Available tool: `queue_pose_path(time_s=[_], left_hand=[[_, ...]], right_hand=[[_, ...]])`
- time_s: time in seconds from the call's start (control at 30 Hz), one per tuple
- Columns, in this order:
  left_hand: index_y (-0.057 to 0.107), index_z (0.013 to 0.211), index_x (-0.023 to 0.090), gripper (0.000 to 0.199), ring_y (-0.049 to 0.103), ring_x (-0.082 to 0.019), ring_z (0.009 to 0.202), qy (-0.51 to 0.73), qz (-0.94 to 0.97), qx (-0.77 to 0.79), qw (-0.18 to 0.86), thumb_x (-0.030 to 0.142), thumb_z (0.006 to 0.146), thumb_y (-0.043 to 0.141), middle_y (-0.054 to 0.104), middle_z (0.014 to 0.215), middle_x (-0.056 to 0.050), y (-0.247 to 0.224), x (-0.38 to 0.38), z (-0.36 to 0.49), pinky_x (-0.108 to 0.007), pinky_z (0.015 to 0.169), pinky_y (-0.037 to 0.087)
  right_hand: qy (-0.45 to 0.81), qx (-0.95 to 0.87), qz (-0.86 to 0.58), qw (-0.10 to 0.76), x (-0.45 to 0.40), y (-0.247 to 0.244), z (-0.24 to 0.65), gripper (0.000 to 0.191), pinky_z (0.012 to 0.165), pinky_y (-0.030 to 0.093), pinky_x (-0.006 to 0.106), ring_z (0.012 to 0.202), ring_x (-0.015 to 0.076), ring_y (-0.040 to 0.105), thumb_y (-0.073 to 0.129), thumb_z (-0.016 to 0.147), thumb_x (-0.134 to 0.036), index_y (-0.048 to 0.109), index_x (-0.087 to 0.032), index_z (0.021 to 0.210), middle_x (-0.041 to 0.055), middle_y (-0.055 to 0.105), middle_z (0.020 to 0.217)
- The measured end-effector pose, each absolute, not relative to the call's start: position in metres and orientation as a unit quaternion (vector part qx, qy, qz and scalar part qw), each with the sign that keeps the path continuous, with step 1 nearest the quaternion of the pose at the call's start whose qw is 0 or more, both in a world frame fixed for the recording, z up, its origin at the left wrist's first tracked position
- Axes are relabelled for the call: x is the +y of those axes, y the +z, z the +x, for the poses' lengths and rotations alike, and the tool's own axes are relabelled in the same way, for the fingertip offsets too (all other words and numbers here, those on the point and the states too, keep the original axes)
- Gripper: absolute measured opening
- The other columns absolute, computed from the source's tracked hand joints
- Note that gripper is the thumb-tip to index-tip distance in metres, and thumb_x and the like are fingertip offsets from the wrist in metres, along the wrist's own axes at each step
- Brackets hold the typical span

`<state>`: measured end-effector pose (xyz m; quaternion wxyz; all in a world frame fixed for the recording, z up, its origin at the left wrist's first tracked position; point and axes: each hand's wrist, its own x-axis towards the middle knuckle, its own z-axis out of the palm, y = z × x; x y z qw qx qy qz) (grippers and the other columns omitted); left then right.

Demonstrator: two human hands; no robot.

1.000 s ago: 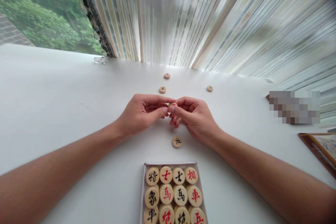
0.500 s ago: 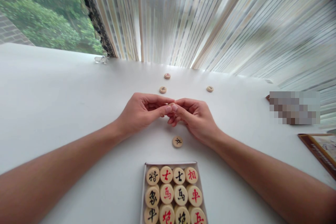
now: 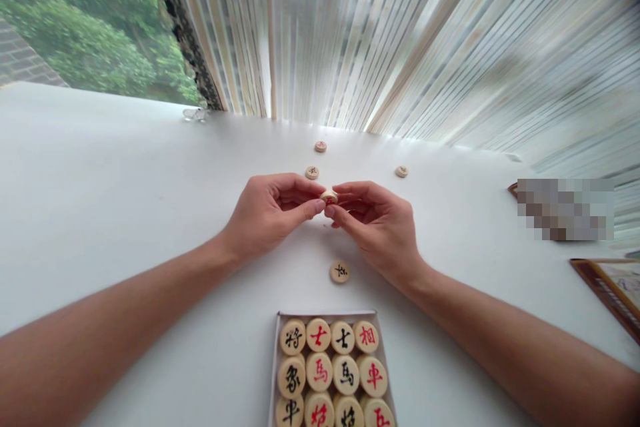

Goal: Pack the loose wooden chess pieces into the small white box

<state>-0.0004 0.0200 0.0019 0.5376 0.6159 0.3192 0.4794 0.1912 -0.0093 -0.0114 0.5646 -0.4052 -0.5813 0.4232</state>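
Head view, and I'm watching the left hand pinch the near edge of a small wooden disc between thumb and forefinger, while the right hand curves its thumb and forefinger around the opposite side; how hard the right fingertips press, I can't tell. The disc is between the two hands, tilted, over the white table. Only fingertips are on it, so a slack pinch while turning it could let it drop, and its round rim might send it rolling, perhaps into the loose piece just below or off towards the curtain. A careless wrist drawing back might also nudge the box. That loose piece reads 卒 in black. In the box I make out 将, red 士, black 士, red 相; then 象, red 馬, black 馬, red 車; then black 車, two 炮 and a red 兵, partly cut off. The disc's red mark is too small to read, and no brand shows.
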Motion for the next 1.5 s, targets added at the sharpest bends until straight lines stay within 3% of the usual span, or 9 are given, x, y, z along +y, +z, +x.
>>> queue_pose_path(time_s=[0.27, 0.53, 0.73, 0.87, 1.03, 1.3, 1.5], left_hand=[[0.083, 0.097, 0.011, 0.03, 0.08, -0.019, 0.08, 0.47, 0.605, 0.344, 0.543, 0.026, 0.074, 0.095, 0.082, 0.088, -0.009, 0.004, 0.02, -0.002, -0.024, 0.071, 0.065], [0.086, 0.093, 0.014, 0.033, 0.078, -0.022, 0.075, 0.465, 0.608, 0.349, 0.54, 0.037, 0.072, 0.096, 0.082, 0.085, -0.009, 0.002, 0.023, -0.004, -0.031, 0.069, 0.067], [0.086, 0.102, 0.017, 0.027, 0.076, -0.019, 0.084, 0.465, 0.644, 0.323, 0.515, 0.034, 0.082, 0.089, 0.082, 0.095, -0.01, 0.0, 0.023, -0.003, -0.026, 0.069, 0.064], [0.085, 0.107, 0.018, 0.026, 0.074, -0.018, 0.091, 0.474, 0.658, 0.308, 0.498, 0.03, 0.085, 0.087, 0.078, 0.106, -0.011, 0.0, 0.02, -0.002, -0.023, 0.068, 0.062], [0.082, 0.116, 0.018, 0.034, 0.07, -0.015, 0.085, 0.471, 0.675, 0.31, 0.475, 0.028, 0.084, 0.088, 0.073, 0.106, -0.01, -0.002, 0.019, -0.003, -0.024, 0.069, 0.062], [0.082, 0.109, 0.017, 0.028, 0.071, -0.015, 0.081, 0.474, 0.713, 0.32, 0.406, 0.028, 0.084, 0.087, 0.072, 0.101, -0.009, -0.001, 0.016, -0.005, -0.024, 0.07, 0.062], [0.079, 0.109, 0.015, 0.02, 0.071, -0.013, 0.078, 0.475, 0.769, 0.307, 0.297, 0.023, 0.092, 0.078, 0.075, 0.096, -0.007, 0.003, 0.009, -0.002, -0.022, 0.069, 0.061]], right_hand=[[0.355, -0.625, -0.413, 0.559, -0.013, -0.013, 0.19, 0.03, 0.081, 0.069, 0.026, 0.088, 0.0145, 0.079, 0.087, 0.084, -0.022, 0.08, -0.019, 0.113, 0.0058, 0.08, 0.105], [0.358, -0.637, -0.424, 0.535, -0.014, -0.007, 0.19, 0.03, 0.078, 0.07, 0.03, 0.085, 0.0162, 0.077, 0.088, 0.084, -0.03, 0.083, -0.018, 0.111, 0.0082, 0.076, 0.103], [0.435, -0.598, -0.406, 0.537, -0.011, -0.008, 0.19, 0.035, 0.086, 0.068, 0.034, 0.09, 0.0183, 0.078, 0.089, 0.082, -0.029, 0.081, -0.017, 0.114, 0.0098, 0.079, 0.109], [0.486, -0.562, -0.402, 0.536, -0.008, -0.003, 0.19, 0.039, 0.079, 0.067, 0.033, 0.081, 0.0165, 0.075, 0.092, 0.076, -0.033, 0.083, -0.018, 0.111, 0.0073, 0.081, 0.101], [0.543, -0.546, -0.377, 0.514, -0.006, 0.0, 0.192, 0.031, 0.074, 0.063, 0.029, 0.076, 0.0135, 0.07, 0.087, 0.083, -0.036, 0.084, -0.018, 0.108, 0.0058, 0.079, 0.092], [0.599, -0.557, -0.331, 0.47, -0.007, -0.003, 0.195, 0.018, 0.075, 0.061, 0.025, 0.076, 0.0124, 0.071, 0.076, 0.094, -0.032, 0.085, -0.017, 0.101, 0.0047, 0.076, 0.082], [0.639, -0.477, -0.354, 0.489, -0.005, -0.004, 0.193, 0.042, 0.066, 0.064, 0.025, 0.07, 0.0125, 0.072, 0.089, 0.082, -0.031, 0.075, -0.018, 0.121, 0.0027, 0.077, 0.086]])
